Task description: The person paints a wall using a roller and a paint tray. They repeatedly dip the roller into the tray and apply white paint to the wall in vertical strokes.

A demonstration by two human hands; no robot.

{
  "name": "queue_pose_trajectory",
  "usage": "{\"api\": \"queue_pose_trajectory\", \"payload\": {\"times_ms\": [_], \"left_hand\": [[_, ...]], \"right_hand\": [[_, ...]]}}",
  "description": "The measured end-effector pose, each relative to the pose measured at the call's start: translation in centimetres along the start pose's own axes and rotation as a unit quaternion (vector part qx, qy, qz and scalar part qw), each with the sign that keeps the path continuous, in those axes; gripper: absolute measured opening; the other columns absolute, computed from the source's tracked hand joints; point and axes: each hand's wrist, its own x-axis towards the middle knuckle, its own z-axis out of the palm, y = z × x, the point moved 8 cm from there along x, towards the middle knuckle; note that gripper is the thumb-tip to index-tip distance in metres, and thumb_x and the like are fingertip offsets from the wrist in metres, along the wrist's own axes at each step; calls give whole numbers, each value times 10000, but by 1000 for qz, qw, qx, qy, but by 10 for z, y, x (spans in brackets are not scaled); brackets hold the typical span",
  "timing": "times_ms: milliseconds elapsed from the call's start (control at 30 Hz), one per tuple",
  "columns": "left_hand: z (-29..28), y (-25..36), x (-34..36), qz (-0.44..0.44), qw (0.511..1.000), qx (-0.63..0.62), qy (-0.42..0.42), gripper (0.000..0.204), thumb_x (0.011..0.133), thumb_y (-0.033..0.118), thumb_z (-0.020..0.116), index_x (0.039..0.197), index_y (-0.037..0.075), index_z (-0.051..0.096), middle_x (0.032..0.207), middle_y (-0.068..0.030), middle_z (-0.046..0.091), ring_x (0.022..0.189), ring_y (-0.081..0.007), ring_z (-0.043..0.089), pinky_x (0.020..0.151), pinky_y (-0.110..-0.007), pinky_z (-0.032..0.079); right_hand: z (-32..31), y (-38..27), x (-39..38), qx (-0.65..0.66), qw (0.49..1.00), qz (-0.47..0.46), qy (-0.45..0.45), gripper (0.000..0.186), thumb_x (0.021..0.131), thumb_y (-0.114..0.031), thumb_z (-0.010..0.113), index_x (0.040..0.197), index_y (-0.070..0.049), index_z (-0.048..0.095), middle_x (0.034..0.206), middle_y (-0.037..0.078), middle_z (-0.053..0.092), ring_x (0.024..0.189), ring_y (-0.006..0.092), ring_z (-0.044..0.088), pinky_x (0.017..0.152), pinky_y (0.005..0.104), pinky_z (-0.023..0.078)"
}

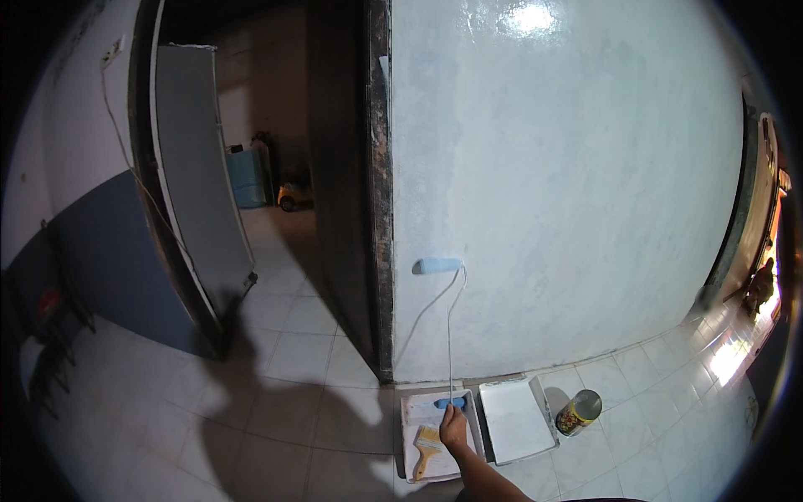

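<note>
My right hand (pixel 452 428) is closed around the lower end of a paint roller, and its grip is hidden in my fingers. A long thin wire frame runs up from my hand to the light blue roller sleeve (pixel 440 266), which is against the pale wall (pixel 569 184). Below my hand is a white paint tray (pixel 408 456) on the floor. In it lie a flat paintbrush (pixel 427 452) with a yellowish handle and a small blue cylindrical piece (pixel 450 403), partly behind my hand. My left hand is out of the picture.
A second white tray (pixel 514 422) lies right of the first, with a paint can (pixel 579 412) beside it. To the left, a dark door frame (pixel 381 192) borders the wall, and a grey door (pixel 196 142) stands ajar. Chairs (pixel 63 335) stand far left.
</note>
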Motion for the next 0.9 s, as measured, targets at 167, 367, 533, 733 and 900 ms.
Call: {"api": "queue_pose_trajectory", "payload": {"times_ms": [167, 367, 533, 733, 900], "left_hand": [[13, -9, 6, 2, 994, 106, -41, 679, 1048, 540, 342, 1544, 77, 338, 1514, -366, 341, 1330, -564, 417, 1014, -601, 445], [34, -3, 31, 48, 982, 185, -8, 716, 1040, 543, 315, 1558, 51, 273, 1531, -377, 288, 1342, -561, 405, 1021, -614, 437], [58, 2, 45, 113, 946, 286, 99, 748, 1034, 546, 293, 1570, 30, 218, 1544, -387, 244, 1353, -558, 395, 1026, -624, 431], [109, -30, 68, 107, 798, 470, 361, 795, 1020, 543, 244, 1575, -10, 108, 1563, -402, 135, 1382, -575, 328, 1052, -653, 392], [101, -14, 65, 128, 900, 395, 131, 824, 1009, 537, 208, 1573, -37, 33, 1573, -414, 56, 1405, -596, 266, 1075, -675, 356]], "right_hand": [[-13, -33, 57, -46, 999, 3, 22, 475, 1060, -337, 383, 1058, 82, 608, 950, 372, 648, 960, 553, 615, 807, 564, 502], [-79, -232, 180, 50, 987, -107, 113, 520, 1077, -349, 358, 897, 72, 606, 823, 350, 623, 820, 555, 596, 682, 570, 456], [-39, -152, 137, -4, 987, -107, 124, 526, 1067, -354, 374, 940, 92, 623, 880, 371, 628, 881, 564, 602, 736, 580, 472], [1, -2, -23, -50, 996, -45, 50, 524, 1065, -329, 352, 1133, 113, 626, 1041, 408, 616, 1053, 557, 590, 893, 551, 481], [-8, -28, 27, -61, 994, -59, 64, 512, 1073, -324, 351, 1032, 101, 633, 953, 380, 631, 957, 546, 610, 786, 544, 489]]}}
